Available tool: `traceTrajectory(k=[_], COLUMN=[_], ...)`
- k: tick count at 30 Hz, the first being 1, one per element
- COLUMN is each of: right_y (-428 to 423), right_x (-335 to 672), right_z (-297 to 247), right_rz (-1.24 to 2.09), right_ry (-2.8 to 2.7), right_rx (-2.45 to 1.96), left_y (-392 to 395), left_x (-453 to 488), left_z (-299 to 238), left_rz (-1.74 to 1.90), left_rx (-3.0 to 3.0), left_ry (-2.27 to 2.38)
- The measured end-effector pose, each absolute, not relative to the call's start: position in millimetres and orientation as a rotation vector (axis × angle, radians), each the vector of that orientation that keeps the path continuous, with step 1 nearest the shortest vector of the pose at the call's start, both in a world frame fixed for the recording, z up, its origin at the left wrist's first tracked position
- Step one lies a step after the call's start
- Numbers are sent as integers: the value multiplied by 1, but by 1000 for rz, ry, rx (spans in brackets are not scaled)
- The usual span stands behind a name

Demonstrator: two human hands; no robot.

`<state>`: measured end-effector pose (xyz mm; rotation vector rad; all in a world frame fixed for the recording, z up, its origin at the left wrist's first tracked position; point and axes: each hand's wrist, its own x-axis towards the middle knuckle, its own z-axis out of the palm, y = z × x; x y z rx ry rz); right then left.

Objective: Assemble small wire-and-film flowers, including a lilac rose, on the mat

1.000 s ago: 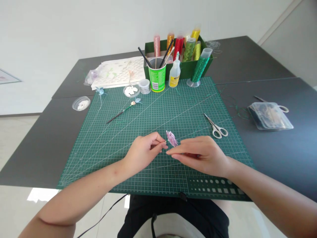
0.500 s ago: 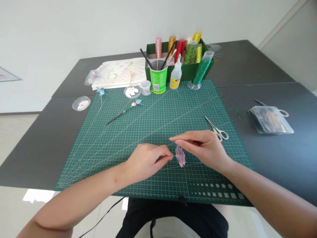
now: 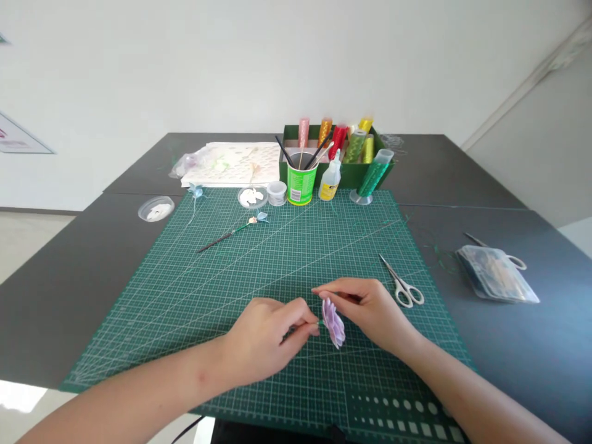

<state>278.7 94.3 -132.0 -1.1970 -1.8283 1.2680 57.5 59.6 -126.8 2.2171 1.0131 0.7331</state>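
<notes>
A small pale purple paper flower (image 3: 333, 322) on a thin green stem hangs just above the green cutting mat (image 3: 185, 290), near its front. My left hand (image 3: 268, 336) is closed in a pinch on the stem, right beside the bloom. My right hand (image 3: 367, 308) reaches in from the right, its forefinger and thumb pressed together at the top of the petals. Both wrists hover low over the mat.
Small scissors (image 3: 401, 283) lie right of my right hand. At the mat's far edge stand a green cup of tools (image 3: 300, 182), a glue bottle (image 3: 330, 180), a thread cone (image 3: 370, 176) and a green box of spools (image 3: 345, 151). A clear pouch (image 3: 494, 280) lies far right.
The flower swung from above my fingers to hang between my hands, facing right. My right hand rose to the petals' top. The camera tilted up, so everything sits lower in view.
</notes>
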Motion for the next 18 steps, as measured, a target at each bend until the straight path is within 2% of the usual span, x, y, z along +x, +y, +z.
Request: traceTrajectory(k=[7, 18], right_y=[93, 91], right_x=[279, 282], right_z=[-135, -118], right_rz=[1247, 1474], right_ry=[-2065, -2232], right_rx=[-1256, -887], left_y=[62, 75], left_x=[56, 50], left_z=[-123, -121], left_rz=[827, 863], left_rx=[1970, 1860], left_ry=[1122, 1391])
